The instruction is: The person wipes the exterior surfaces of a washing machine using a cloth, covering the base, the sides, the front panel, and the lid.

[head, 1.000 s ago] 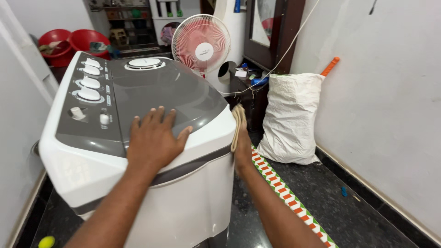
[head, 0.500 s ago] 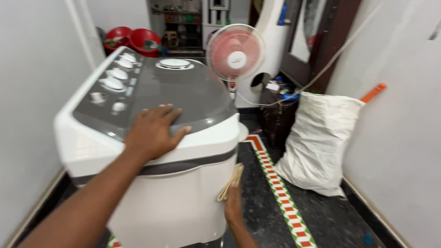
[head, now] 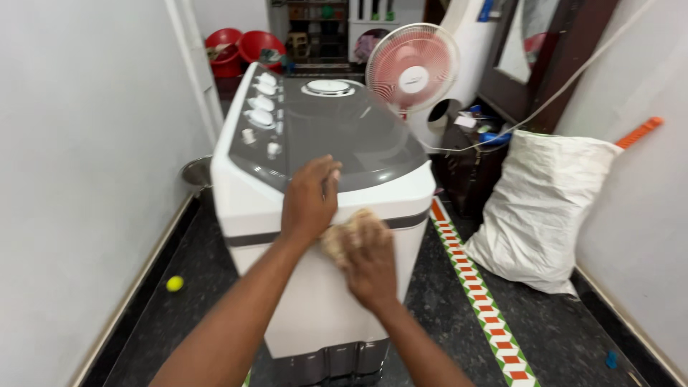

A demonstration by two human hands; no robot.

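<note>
fingers: right hand (head: pixel 369 261) clenched on cloth (head: pixel 344 233), left hand (head: pixel 309 197) flat, released | place: washing machine (head: pixel 322 287) front top edge | progress: front panel below unwiped

Dark speckled floor (head: pixel 566 337) under washing machine (head: pixel 322 215), white sack (head: pixel 537 208), yellow ball (head: pixel 174 284).

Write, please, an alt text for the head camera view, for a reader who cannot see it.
A person's right hand presses a beige cloth against the white front of a washing machine, while the left hand rests on its grey lid edge. A pink fan, a white sack and red tubs stand around it.
</note>
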